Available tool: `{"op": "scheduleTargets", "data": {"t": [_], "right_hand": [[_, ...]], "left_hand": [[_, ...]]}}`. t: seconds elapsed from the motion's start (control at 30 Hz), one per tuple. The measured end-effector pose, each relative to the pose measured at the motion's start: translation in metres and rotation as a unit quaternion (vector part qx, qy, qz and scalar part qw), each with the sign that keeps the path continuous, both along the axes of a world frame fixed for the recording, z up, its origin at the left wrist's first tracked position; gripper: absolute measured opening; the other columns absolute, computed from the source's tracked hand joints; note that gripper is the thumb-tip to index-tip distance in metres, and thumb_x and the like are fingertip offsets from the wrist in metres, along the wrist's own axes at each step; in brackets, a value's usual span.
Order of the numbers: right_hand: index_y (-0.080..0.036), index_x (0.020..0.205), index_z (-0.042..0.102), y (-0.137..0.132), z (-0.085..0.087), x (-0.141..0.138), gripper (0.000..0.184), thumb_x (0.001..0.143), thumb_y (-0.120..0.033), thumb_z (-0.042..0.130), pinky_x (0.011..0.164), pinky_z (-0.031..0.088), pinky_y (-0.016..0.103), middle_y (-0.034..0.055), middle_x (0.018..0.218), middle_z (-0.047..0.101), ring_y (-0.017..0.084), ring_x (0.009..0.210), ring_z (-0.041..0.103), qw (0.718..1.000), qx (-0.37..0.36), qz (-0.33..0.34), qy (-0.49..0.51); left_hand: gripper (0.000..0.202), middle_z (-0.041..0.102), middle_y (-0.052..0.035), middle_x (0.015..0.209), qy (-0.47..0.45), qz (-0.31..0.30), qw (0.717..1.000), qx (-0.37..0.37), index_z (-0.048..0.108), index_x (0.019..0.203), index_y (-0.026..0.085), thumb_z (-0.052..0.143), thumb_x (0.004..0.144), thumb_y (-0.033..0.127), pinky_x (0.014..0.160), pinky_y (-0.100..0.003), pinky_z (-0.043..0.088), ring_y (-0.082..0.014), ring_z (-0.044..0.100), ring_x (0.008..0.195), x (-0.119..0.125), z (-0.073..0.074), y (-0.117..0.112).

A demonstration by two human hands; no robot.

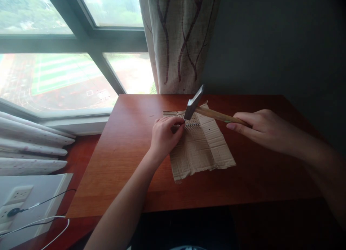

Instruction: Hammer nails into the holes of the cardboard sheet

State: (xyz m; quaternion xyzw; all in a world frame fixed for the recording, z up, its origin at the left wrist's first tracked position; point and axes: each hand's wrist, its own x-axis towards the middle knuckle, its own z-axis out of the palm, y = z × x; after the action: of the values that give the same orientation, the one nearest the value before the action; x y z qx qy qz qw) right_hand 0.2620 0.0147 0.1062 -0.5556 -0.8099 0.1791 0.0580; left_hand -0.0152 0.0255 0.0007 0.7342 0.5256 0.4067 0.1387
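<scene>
My right hand (256, 129) grips the wooden handle of a hammer (195, 103); its metal head hangs just above a small block studded with several nails (191, 121). My left hand (165, 134) is closed in a pinch at the left side of that block, apparently on a nail I cannot make out clearly. The block rests on a creased sheet of cardboard (201, 149) lying on the reddish wooden table (127, 163).
A patterned curtain (180, 41) hangs behind the table's far edge, beside a large window (62, 62). A dark wall stands to the right. At lower left a white power strip (16, 197) with cables lies on a ledge.
</scene>
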Motion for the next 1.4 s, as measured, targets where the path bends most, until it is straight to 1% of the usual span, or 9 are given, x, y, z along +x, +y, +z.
{"op": "scheduleTargets", "data": {"t": [0.27,0.5,0.73,0.87,0.97,1.1,1.2,1.3,1.4], "right_hand": [[-0.022,0.07,0.052,-0.001,0.0,0.001,0.052,0.099,-0.065,0.045,0.055,0.029,0.031,-0.0018,0.057,0.051,0.014,0.052,0.047,1.0,0.002,0.0,-0.002],[-0.023,0.071,0.053,-0.003,0.0,0.0,0.055,0.098,-0.069,0.043,0.054,0.029,0.031,-0.0022,0.056,0.05,0.014,0.052,0.046,1.0,0.018,0.003,0.002],[-0.022,0.07,0.054,-0.001,-0.003,-0.005,0.056,0.098,-0.069,0.044,0.052,0.029,0.03,-0.0019,0.056,0.052,0.013,0.05,0.046,0.999,-0.028,0.006,0.021],[-0.022,0.071,0.054,0.0,-0.002,-0.003,0.055,0.098,-0.069,0.044,0.053,0.029,0.03,-0.0024,0.056,0.051,0.013,0.05,0.045,1.0,-0.022,0.004,0.016],[-0.022,0.071,0.054,-0.002,-0.002,-0.001,0.054,0.098,-0.069,0.044,0.054,0.029,0.03,-0.0024,0.057,0.051,0.013,0.051,0.046,1.0,-0.015,0.005,0.015],[-0.022,0.071,0.053,-0.003,-0.002,0.0,0.055,0.098,-0.069,0.043,0.053,0.029,0.03,-0.0025,0.056,0.05,0.013,0.051,0.046,1.0,-0.001,-0.003,0.012],[-0.023,0.069,0.051,-0.004,-0.002,0.001,0.056,0.098,-0.069,0.042,0.053,0.029,0.031,-0.0025,0.055,0.049,0.013,0.05,0.045,1.0,0.007,-0.005,0.009],[-0.023,0.07,0.052,-0.004,-0.002,0.001,0.055,0.099,-0.069,0.042,0.053,0.029,0.031,-0.0022,0.055,0.05,0.014,0.05,0.046,1.0,0.014,-0.001,0.009],[-0.023,0.07,0.052,-0.004,-0.002,-0.001,0.056,0.098,-0.069,0.042,0.053,0.029,0.031,-0.002,0.055,0.05,0.014,0.05,0.047,1.0,0.012,-0.006,0.006]], "left_hand": [[0.005,0.079,-0.0006,0.09,0.019,0.0,1.0,0.015,0.073,0.09,0.023,0.069,0.088,0.021,0.085,-0.038,0.048,-0.0215,0.073,0.087,-0.001,0.0,0.0],[0.004,0.079,-0.0002,0.087,0.03,0.003,1.0,0.0,0.073,0.089,0.024,0.069,0.089,0.024,0.083,-0.036,0.048,-0.0212,0.073,0.084,-0.001,0.0,0.0],[0.004,0.079,-0.0006,0.086,0.035,-0.004,0.999,-0.011,0.072,0.087,0.023,0.069,0.087,0.021,0.081,-0.036,0.048,-0.0212,0.072,0.082,-0.002,0.001,0.001],[0.005,0.079,-0.0005,0.087,0.017,-0.007,1.0,-0.003,0.072,0.087,0.023,0.069,0.088,0.02,0.081,-0.035,0.048,-0.0207,0.072,0.081,-0.001,-0.001,0.001],[0.004,0.078,-0.0002,0.088,0.02,-0.008,1.0,-0.001,0.071,0.09,0.024,0.068,0.089,0.021,0.082,-0.036,0.048,-0.0205,0.072,0.082,-0.003,0.002,0.001],[0.005,0.077,-0.0021,0.093,0.038,-0.017,0.999,0.004,0.068,0.09,0.023,0.065,0.092,0.027,0.085,-0.037,0.049,-0.0216,0.07,0.09,-0.013,0.014,-0.004],[0.01,0.076,-0.0039,0.1,0.071,-0.055,0.996,0.006,0.069,0.092,0.023,0.061,0.095,0.028,0.088,-0.039,0.049,-0.0231,0.068,0.096,-0.019,0.021,-0.015],[0.016,0.073,-0.0067,0.12,0.124,-0.083,0.989,0.004,0.073,0.104,0.025,0.061,0.096,0.033,0.094,-0.044,0.048,-0.0272,0.066,0.108,-0.018,0.018,-0.028],[0.028,0.067,-0.0088,0.135,0.161,-0.085,0.983,-0.005,0.072,0.118,0.027,0.062,0.097,0.041,0.098,-0.049,0.047,-0.0315,0.061,0.119,-0.013,0.009,-0.035]]}}
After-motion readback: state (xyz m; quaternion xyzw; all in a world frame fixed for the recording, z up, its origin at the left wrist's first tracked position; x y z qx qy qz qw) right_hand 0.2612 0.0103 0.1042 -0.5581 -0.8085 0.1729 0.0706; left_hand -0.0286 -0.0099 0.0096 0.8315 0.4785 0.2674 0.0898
